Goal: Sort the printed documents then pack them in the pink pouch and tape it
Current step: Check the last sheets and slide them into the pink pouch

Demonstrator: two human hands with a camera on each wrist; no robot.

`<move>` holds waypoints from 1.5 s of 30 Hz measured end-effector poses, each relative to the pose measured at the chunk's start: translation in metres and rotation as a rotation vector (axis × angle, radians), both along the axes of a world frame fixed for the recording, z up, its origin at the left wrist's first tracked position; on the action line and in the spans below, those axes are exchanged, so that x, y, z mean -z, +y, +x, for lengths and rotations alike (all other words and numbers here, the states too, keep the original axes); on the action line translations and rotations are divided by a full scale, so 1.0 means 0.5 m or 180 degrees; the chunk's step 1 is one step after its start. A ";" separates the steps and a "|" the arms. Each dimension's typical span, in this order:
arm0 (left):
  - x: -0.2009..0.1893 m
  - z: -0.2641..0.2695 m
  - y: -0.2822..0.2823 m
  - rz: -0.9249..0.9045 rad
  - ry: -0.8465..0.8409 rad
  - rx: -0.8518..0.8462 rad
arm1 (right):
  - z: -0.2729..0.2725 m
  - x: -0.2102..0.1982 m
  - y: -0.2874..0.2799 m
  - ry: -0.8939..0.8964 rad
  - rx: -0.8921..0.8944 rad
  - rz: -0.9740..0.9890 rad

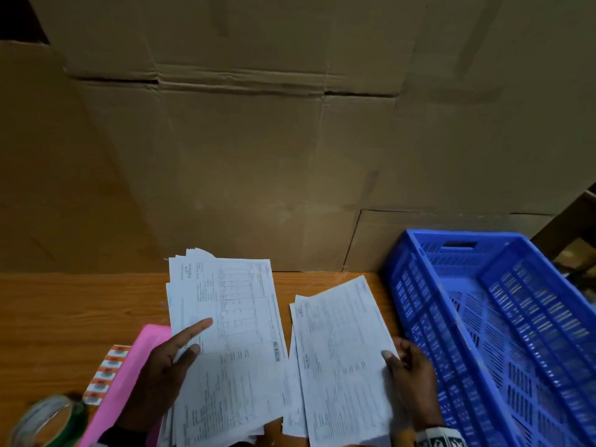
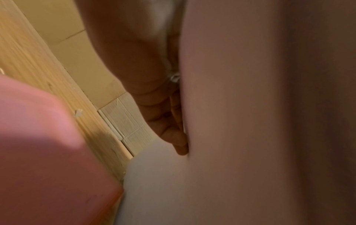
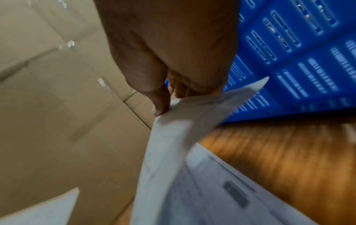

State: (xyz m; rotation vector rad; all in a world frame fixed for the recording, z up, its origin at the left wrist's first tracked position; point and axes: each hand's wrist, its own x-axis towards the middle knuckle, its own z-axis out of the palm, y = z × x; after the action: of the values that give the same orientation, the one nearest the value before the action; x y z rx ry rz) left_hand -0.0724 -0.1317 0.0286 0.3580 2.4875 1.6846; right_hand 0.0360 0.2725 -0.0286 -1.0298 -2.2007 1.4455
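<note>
A: Tape roll [image 1: 48,417] sitting at the table's [image 1: 64,304] near-left corner, sticker strip [image 1: 108,371] beside it, pink pouch [image 1: 129,379] lying next to that, partly under the left stack.

B: Hands doing what?

A: Left hand [image 1: 167,366] is gripping the bigger stack of printed documents [image 1: 225,333], thumb on top, forefinger pointing along the page, probably pinning it while reading. Right hand [image 1: 409,372] is pinching the smaller stack [image 1: 338,356] at its right edge, thumb on top, likely splitting sheets into two sets.

B: Containers?

A: Blue crate [image 1: 483,317] standing at the table's right edge, nothing showing inside. Pouch looking flat, not yet packed; can't tell whether it's open.
</note>
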 end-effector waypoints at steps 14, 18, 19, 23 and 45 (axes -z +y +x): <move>-0.020 -0.003 0.065 -0.0183 -0.0061 0.0212 | -0.003 -0.201 -0.045 0.2160 -0.1099 -0.2561; -0.032 0.008 0.078 -0.0108 -0.0214 0.0393 | -0.019 -0.196 -0.074 0.2040 -0.1227 -0.2913; -0.036 0.010 0.082 -0.0036 -0.0295 0.0449 | -0.023 -0.189 -0.083 0.1844 -0.1254 -0.2931; -0.043 0.012 0.088 -0.0125 -0.0253 0.0492 | -0.024 -0.135 -0.112 0.0788 -0.1336 -0.2289; -0.022 0.007 0.077 -0.0090 0.0043 0.0556 | -0.018 0.025 -0.146 -0.0830 -0.1116 -0.1058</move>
State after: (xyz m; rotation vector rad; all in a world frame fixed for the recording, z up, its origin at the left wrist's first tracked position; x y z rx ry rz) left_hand -0.0688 -0.0930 0.0394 0.5674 2.4073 1.5830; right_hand 0.0269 0.1996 -0.0410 -1.0172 -2.4750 1.9844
